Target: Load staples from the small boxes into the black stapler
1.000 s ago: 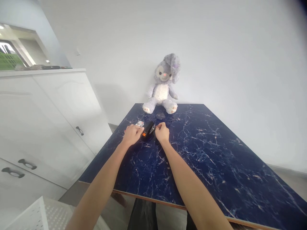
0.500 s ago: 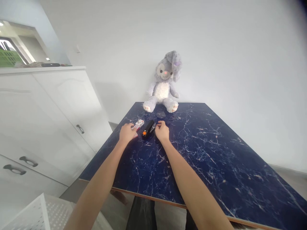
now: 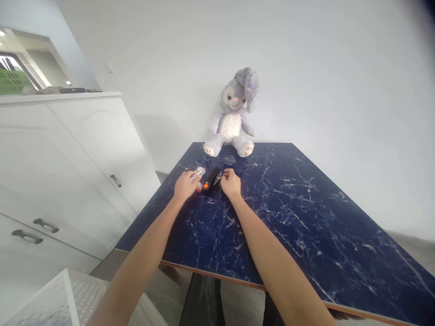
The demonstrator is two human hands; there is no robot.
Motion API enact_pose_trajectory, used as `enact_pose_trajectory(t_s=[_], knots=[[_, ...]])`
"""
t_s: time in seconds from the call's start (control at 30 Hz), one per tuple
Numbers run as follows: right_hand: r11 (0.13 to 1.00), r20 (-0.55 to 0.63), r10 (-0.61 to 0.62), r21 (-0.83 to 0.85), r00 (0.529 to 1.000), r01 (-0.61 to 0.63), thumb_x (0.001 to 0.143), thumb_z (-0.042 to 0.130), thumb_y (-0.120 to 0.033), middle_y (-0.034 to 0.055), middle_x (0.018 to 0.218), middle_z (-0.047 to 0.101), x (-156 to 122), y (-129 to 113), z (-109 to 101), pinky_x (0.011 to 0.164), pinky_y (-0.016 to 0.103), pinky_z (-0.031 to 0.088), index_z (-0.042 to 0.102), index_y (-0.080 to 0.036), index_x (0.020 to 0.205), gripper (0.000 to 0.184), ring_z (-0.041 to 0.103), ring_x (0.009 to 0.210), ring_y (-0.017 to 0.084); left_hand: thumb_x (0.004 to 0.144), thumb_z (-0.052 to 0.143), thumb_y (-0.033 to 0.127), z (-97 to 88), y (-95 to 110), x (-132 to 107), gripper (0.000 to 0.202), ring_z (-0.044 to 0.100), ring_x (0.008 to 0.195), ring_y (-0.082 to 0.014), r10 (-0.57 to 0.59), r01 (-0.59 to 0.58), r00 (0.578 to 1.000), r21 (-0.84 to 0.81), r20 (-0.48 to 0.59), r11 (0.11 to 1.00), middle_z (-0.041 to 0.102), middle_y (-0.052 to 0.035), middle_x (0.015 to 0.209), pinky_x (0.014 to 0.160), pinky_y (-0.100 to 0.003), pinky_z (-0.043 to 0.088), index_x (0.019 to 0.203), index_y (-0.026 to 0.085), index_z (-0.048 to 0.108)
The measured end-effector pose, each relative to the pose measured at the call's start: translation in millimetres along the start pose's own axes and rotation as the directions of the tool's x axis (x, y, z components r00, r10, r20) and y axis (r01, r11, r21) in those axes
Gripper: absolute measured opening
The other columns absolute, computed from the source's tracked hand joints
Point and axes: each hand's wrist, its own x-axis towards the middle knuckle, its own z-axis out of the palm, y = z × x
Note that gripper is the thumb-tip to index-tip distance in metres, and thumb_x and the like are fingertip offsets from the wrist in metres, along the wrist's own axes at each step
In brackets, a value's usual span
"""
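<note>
A black stapler (image 3: 210,179) with an orange mark lies on the dark blue marble table (image 3: 292,217), between my two hands. My left hand (image 3: 185,185) is closed round a small white and red box (image 3: 197,173) just left of the stapler. My right hand (image 3: 231,183) rests on the table at the stapler's right end, fingers curled and pinched against it. What the fingertips hold there is too small to make out.
A grey plush rabbit (image 3: 234,115) sits at the table's far edge against the white wall. White cabinets (image 3: 68,158) with drawer handles stand to the left. A white perforated basket (image 3: 50,303) sits low at the front left.
My left hand let go of the stapler, shifted left to the small box and closed on it. My right hand stayed at the stapler's right end.
</note>
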Motion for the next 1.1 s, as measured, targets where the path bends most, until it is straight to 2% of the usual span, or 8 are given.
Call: enact_pose_trajectory(t_s=[0.17, 0.3, 0.4, 0.53, 0.63, 0.8, 0.97, 1.1], knots=[[0.988, -0.173, -0.066, 0.124, 0.983, 0.089, 0.082, 0.048, -0.022, 0.0046, 0.092, 0.072, 0, 2, 0, 0.083, 0.03, 0.048, 0.064, -0.019, 0.106, 0.028, 0.065, 0.084, 0.02, 0.088, 0.059, 0.039, 0.2, -1, -2, 0.029, 0.064, 0.101, -0.028, -0.021, 0.022, 1.0, 0.04, -0.02, 0.999, 0.07, -0.0091, 0.104, 0.089, -0.036, 0.049, 0.109, 0.023, 0.071], [0.971, -0.193, -0.092, 0.199, 0.977, 0.131, 0.079, 0.05, -0.027, 0.0027, 0.081, 0.069, 0, 3, -1, 0.079, 0.031, 0.047, 0.066, -0.019, 0.097, 0.026, 0.063, 0.076, 0.02, 0.077, 0.058, 0.012, 3.9, -7, 2, 0.039, 0.062, 0.107, -0.0255, 0.08, -0.074, 0.997, -0.186, 0.025, 0.98, 0.07, -0.0048, 0.112, 0.097, -0.038, 0.048, 0.112, 0.024, 0.07], [0.969, -0.18, -0.052, 0.23, 0.982, 0.093, 0.078, 0.05, -0.028, 0.0021, 0.08, 0.069, 0, 3, -1, 0.078, 0.03, 0.047, 0.067, -0.019, 0.095, 0.026, 0.062, 0.074, 0.02, 0.071, 0.057, 0.006, 8.9, -11, 5, 0.047, 0.063, 0.106, -0.0227, 0.157, -0.125, 0.985, -0.313, 0.078, 0.941, 0.068, -0.0034, 0.117, 0.096, -0.036, 0.05, 0.113, 0.023, 0.07], [0.966, -0.162, -0.021, 0.25, 0.987, 0.061, 0.078, 0.05, -0.028, 0.0017, 0.08, 0.07, 2, 4, -1, 0.077, 0.029, 0.047, 0.067, -0.02, 0.095, 0.025, 0.062, 0.072, 0.019, 0.076, 0.066, 0.016, 13.5, -13, 7, 0.038, 0.064, 0.102, -0.0226, 0.17, -0.17, 0.985, -0.252, -0.021, 0.953, 0.067, -0.0056, 0.114, 0.094, -0.035, 0.05, 0.114, 0.023, 0.069], [0.969, -0.152, -0.015, 0.243, 0.988, 0.052, 0.078, 0.051, -0.028, 0.0014, 0.08, 0.07, 3, 5, 0, 0.076, 0.029, 0.046, 0.067, -0.02, 0.094, 0.024, 0.063, 0.073, 0.019, 0.078, 0.073, 0.029, 12.5, -13, 6, 0.036, 0.063, 0.103, -0.0254, 0.096, -0.106, 0.991, -0.116, -0.093, 0.987, 0.067, -0.0086, 0.109, 0.095, -0.037, 0.048, 0.113, 0.021, 0.07], [0.976, -0.151, -0.002, 0.216, 0.989, 0.035, 0.078, 0.051, -0.027, 0.0026, 0.083, 0.071, 4, 7, 1, 0.078, 0.03, 0.047, 0.068, -0.02, 0.095, 0.025, 0.064, 0.076, 0.02, 0.078, 0.072, 0.052, 7.2, -6, 2, 0.04, 0.066, 0.086, -0.0238, -0.001, 0.0, 0.999, -0.024, -0.046, 1.0, 0.069, -0.0086, 0.097, 0.082, -0.034, 0.05, 0.102, 0.021, 0.073], [0.978, -0.14, 0.002, 0.207, 0.99, 0.027, 0.078, 0.05, -0.026, 0.0025, 0.083, 0.071, 4, 7, 0, 0.077, 0.03, 0.046, 0.068, -0.02, 0.094, 0.024, 0.065, 0.076, 0.02, 0.09, 0.058, 0.041, 3.6, 2, 0, 0.026, 0.064, 0.093, -0.0259, 0.21, -0.214, 0.972, 0.031, 0.107, 0.976, 0.075, -0.0055, 0.095, 0.091, -0.038, 0.047, 0.099, 0.025, 0.076], [0.978, -0.13, 0.007, 0.207, 0.991, 0.02, 0.078, 0.05, -0.025, 0.0023, 0.083, 0.071, 3, 5, -1, 0.076, 0.029, 0.047, 0.068, -0.021, 0.093, 0.023, 0.064, 0.075, 0.019, 0.084, 0.063, 0.033, 2.3, -4, 3, 0.025, 0.057, 0.115, -0.0304, 0.217, -0.229, 0.969, 0.097, 0.119, 0.969, 0.073, -0.004, 0.115, 0.102, -0.042, 0.042, 0.104, 0.028, 0.077]])
